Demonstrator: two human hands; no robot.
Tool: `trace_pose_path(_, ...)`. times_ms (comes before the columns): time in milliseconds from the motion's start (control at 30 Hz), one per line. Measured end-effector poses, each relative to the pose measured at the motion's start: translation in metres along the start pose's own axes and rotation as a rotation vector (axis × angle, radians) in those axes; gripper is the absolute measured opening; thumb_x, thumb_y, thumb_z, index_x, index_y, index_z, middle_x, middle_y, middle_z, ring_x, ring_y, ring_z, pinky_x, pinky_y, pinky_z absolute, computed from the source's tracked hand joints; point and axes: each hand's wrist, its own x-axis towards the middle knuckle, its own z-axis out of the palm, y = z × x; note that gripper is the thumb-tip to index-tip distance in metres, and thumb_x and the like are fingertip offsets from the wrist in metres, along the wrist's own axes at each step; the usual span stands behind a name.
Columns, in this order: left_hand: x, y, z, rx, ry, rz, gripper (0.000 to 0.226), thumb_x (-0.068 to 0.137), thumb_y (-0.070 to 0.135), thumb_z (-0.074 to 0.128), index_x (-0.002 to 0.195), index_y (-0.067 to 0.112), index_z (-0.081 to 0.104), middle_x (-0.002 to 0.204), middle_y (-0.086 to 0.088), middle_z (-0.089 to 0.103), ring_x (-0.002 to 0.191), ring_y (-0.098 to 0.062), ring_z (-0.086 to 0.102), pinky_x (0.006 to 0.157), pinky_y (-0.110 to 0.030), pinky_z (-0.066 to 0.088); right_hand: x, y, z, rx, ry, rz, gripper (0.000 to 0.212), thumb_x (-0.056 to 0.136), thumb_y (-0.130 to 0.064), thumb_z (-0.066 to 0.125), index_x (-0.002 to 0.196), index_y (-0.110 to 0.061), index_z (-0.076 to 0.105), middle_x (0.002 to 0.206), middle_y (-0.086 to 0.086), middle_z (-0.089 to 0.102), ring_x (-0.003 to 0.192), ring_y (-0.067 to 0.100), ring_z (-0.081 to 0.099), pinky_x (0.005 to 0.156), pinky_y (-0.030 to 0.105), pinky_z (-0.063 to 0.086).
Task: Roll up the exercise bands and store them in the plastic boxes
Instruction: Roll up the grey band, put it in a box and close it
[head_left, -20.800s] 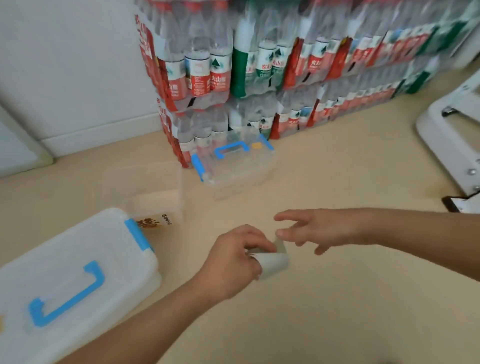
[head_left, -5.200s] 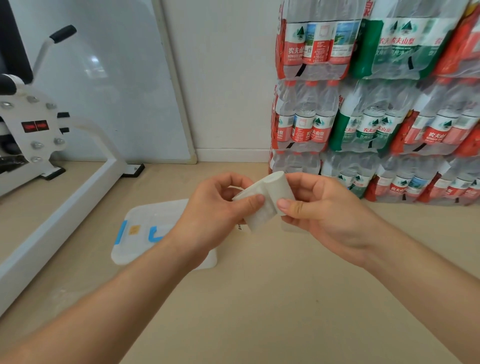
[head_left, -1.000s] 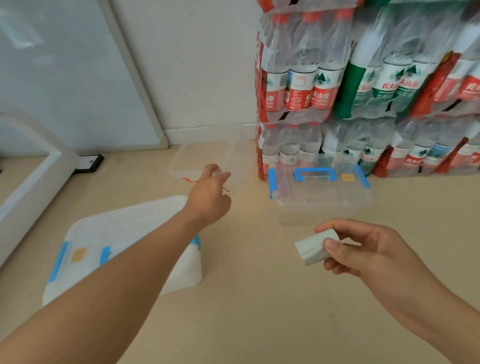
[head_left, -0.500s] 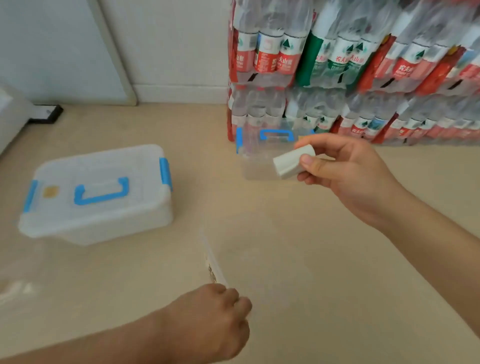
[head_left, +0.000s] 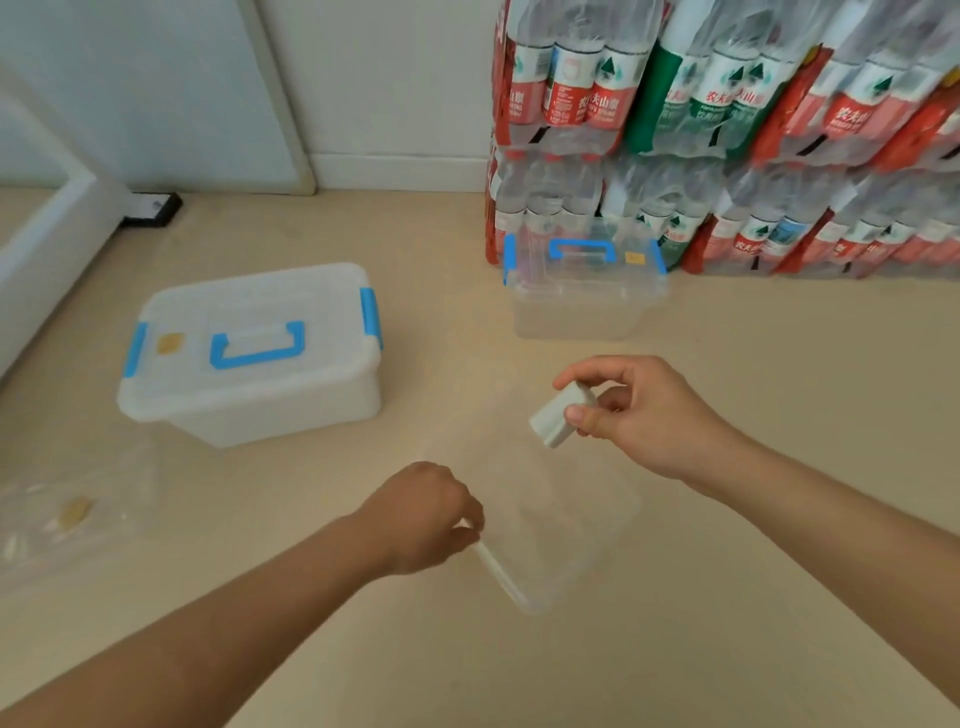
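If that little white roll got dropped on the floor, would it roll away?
Probably a little: the rolled band looks tube-shaped, though slightly squashed. It seems light, since the right hand pinches it with just thumb and fingertips.

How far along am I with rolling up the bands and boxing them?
Done: the rolled band is wound tight. In hand: your right hand pinches it close to the clear open box, whose rim your left hand grips. Left: drop the roll in. The white lidded box and the clear lidded box stand shut; what they hold I cannot tell.
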Motion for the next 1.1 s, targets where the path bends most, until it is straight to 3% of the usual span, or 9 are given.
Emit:
trace_pose_path(133,-0.002,0.022,0.003,-0.175,-0.002,-0.097,0.027,0.091,0.044,0.052,0.108,0.029,0.066,0.102,0.007,0.072,0.094,-0.015,0.064,0.080,-0.028,0.049,0.000,-0.001,-0.001,-0.227,-0.056,-0.194,0.028,0.077,-0.002,0.071,0.094,-0.024,0.068,0.095,-0.009,0.063,0.076,0.018,0.061,0.074,0.031,0.053)
trace_pose_path(233,-0.002,0.034,-0.016,-0.802,0.224,-0.332,0.024,0.093,0.035,0.054,0.110,0.024,0.067,0.093,0.004,0.072,0.079,-0.010,0.067,0.080,-0.032,0.054,-0.002,-0.004,0.000,-0.333,-0.150,-0.417,0.031,0.074,0.005,0.069,0.095,-0.018,0.069,0.093,-0.014,0.058,0.079,0.003,0.055,0.075,0.024,0.049)
trace_pose_path(300,-0.005,0.034,-0.038,-1.332,0.315,-0.398,0.027,0.096,0.031,0.050,0.117,0.021,0.064,0.101,0.000,0.071,0.085,-0.012,0.068,0.082,-0.035,0.057,-0.003,-0.008,0.004,-0.369,-0.204,-0.513,0.030,0.074,0.007,0.068,0.095,-0.016,0.069,0.097,-0.009,0.061,0.080,-0.001,0.053,0.074,0.020,0.047)
trace_pose_path(367,-0.009,0.033,-0.053,-1.565,0.246,-0.314,0.031,0.097,0.033,0.047,0.119,0.021,0.064,0.110,-0.003,0.070,0.096,-0.017,0.069,0.086,-0.032,0.056,-0.001,-0.015,0.007,-0.340,-0.249,-0.548,0.032,0.075,0.008,0.066,0.096,-0.015,0.070,0.099,-0.006,0.063,0.083,0.005,0.056,0.076,0.025,0.049)
trace_pose_path(433,-0.013,0.034,-0.061,-1.695,0.237,-0.261,0.031,0.094,0.030,0.051,0.116,0.014,0.066,0.105,-0.008,0.071,0.093,-0.021,0.069,0.083,-0.029,0.055,0.000,-0.024,0.009,-0.241,-0.280,-0.514,0.035,0.073,0.011,0.066,0.096,-0.014,0.072,0.099,-0.003,0.065,0.087,0.014,0.060,0.079,0.032,0.052)
trace_pose_path(600,-0.017,0.029,-0.065,-1.892,0.483,-0.311,0.033,0.077,0.023,0.064,0.104,0.005,0.071,0.083,-0.007,0.069,0.070,-0.013,0.066,0.069,-0.021,0.055,0.004,-0.047,0.014,0.060,-0.266,-0.241,0.041,0.073,0.016,0.064,0.095,-0.017,0.071,0.096,0.003,0.069,0.089,0.021,0.068,0.086,0.040,0.055)
trace_pose_path(767,-0.020,0.025,-0.062,-2.015,0.702,-0.359,0.033,0.072,0.021,0.067,0.101,0.006,0.069,0.078,-0.008,0.069,0.068,-0.013,0.063,0.070,-0.021,0.055,0.023,-0.061,0.031,0.242,-0.250,0.123,0.036,0.072,0.005,0.074,0.102,-0.013,0.065,0.084,0.007,0.067,0.074,0.016,0.065,0.085,0.034,0.055)
trace_pose_path(933,-0.022,0.010,-0.060,-2.043,0.789,-0.351,0.048,0.077,0.022,0.064,0.120,0.001,0.058,0.086,-0.012,0.066,0.070,-0.015,0.061,0.072,-0.022,0.056,0.036,-0.073,0.058,0.307,-0.192,0.156,0.020,0.071,-0.014,0.081,0.087,-0.007,0.073,0.078,0.006,0.069,0.070,0.012,0.062,0.074,0.025,0.054)
trace_pose_path(1100,-0.018,-0.008,-0.053,-1.912,0.820,-0.388,0.040,0.084,0.022,0.061,0.120,0.007,0.056,0.091,-0.013,0.067,0.077,-0.017,0.061,0.072,-0.024,0.053,0.046,-0.065,0.086,0.481,-0.099,0.192,0.019,0.071,-0.010,0.080,0.089,-0.010,0.074,0.085,0.013,0.073,0.072,0.012,0.062,0.079,0.031,0.055)
